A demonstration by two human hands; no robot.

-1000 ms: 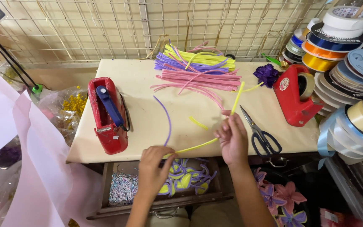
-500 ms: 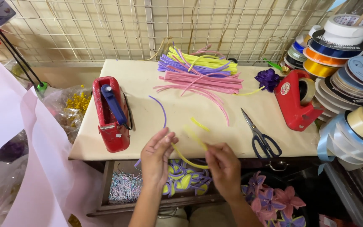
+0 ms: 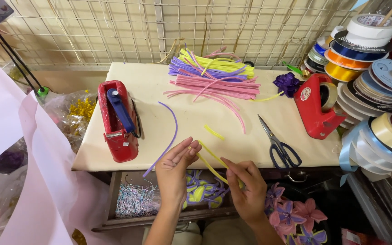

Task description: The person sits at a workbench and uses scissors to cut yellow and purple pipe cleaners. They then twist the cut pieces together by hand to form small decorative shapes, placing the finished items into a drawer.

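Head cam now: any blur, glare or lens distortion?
Head view: light is even and soft, shadows faint, no strong glare on the table. Both hands, left and right, and the yellow pipe cleaner look sharp. Wide-angle bowing shows at the edges, where the ribbon spools lean outward.

A thin yellow pipe cleaner point(image 3: 210, 165) bends between both hands.

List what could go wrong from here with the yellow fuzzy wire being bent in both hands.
1. The thin yellow fuzzy wire is pinched between the left hand and right hand past the table edge; if a grip slips, it may drop into the open drawer below.
2. The loose purple fuzzy wire overhangs that edge beside the left hand and could be knocked off.
3. The black-handled scissors lie close to the right hand.
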